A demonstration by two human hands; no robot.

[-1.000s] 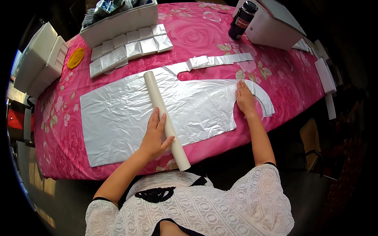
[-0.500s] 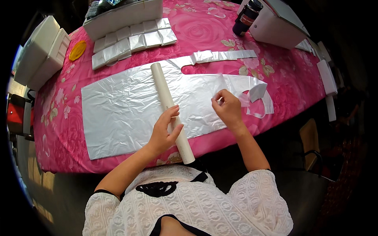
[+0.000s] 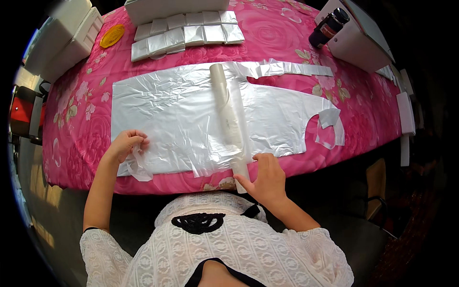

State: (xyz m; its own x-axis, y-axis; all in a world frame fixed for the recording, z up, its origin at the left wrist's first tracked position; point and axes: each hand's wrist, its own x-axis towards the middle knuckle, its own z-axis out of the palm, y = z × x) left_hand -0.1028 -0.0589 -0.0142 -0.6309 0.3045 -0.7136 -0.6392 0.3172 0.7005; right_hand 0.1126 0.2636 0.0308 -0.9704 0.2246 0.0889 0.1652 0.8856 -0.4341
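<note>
Pink rose-print tablecloth (image 3: 272, 37): one. Silvery plastic sheet (image 3: 167, 110): wrinkled, flat on tablecloth, cutout at right end. Chair (image 3: 377, 179): beyond tablecloth, right. White box (image 3: 348, 48): far right, contents hidden. Pale tube (image 3: 218, 76): crossing sheet, partly beneath film. Right hand (image 3: 268, 179): spread, thumb against tube's lower end. Left hand (image 3: 125, 145): narrow pinch on film. Dark flask (image 3: 330, 27): beside box.

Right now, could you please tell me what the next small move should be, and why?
I would probably have the left hand lower and flatten the clear plastic it pinches, since that part is crumpled, while the right hand, at the near end of the tube, could steady it.
</note>
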